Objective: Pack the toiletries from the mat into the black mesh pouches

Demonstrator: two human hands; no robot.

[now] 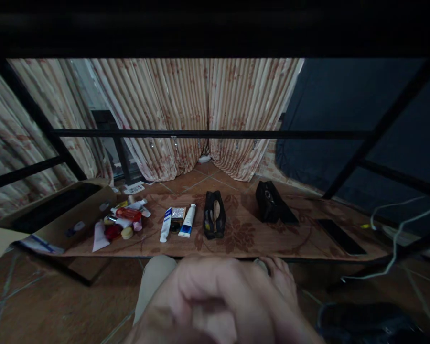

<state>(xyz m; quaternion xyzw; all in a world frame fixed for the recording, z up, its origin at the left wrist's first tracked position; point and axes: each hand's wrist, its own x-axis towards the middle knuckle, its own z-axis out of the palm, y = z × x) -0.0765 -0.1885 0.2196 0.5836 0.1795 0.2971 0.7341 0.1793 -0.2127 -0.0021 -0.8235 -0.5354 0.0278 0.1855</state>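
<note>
Black mesh pouch (214,217) fore-aft, straight ahead of my bare hands (229,291), nr brown floral-clothed table (243,234) front edge; fingers curled, can't see hold.

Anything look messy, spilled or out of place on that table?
No spill shows. The heap of tubes and jars beside the cardboard box looks jumbled, items lying across one another, while two tubes lie apart. At right, a white cable trails past the table's front edge, its end loose.
</note>
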